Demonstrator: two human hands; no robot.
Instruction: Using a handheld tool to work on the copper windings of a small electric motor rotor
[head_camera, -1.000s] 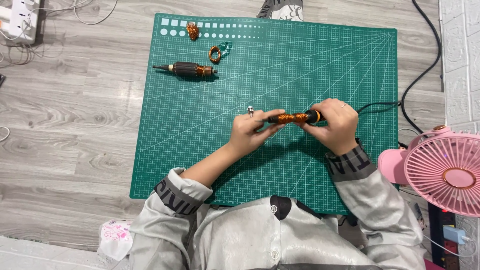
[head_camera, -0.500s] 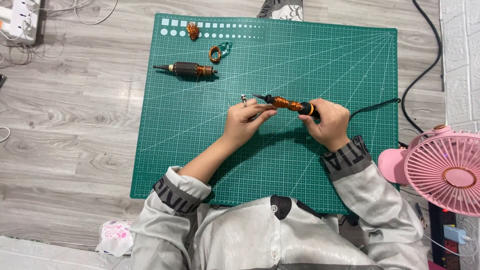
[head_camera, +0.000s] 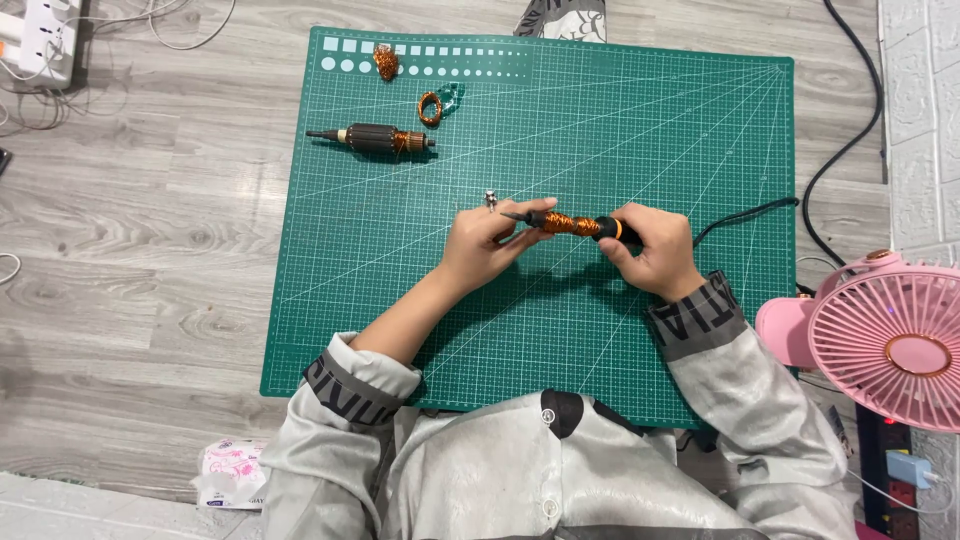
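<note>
Rotor (head_camera: 572, 224), a small motor armature wound with copper wire, is held just above the green cutting mat (head_camera: 700, 130) near its middle, between both hands. Its long axis runs nearly level from left to right, with the thin metal shaft tip pointing left and the black-and-orange end pointing right. The right hand (head_camera: 655, 250) is closed around that right end, fingers wrapped over it. The left hand (head_camera: 485, 240) pinches the shaft end with thumb and fingertips, so its grip is closed too, on the narrow tip. Each hand thus has one end, and the copper-wound middle lies bare between them; neither hand is clearly nearer to it. A tiny metal part (head_camera: 491, 200) sits on the mat just beyond the left fingertips. Well apart, toward the far left of the mat, lie a second rotor (head_camera: 375, 139), a copper ring (head_camera: 431, 108) and a small copper coil (head_camera: 386, 64). A pink fan (head_camera: 890, 335) stands off the mat to the right, and a black cable (head_camera: 745, 212) runs from behind the right hand.
</note>
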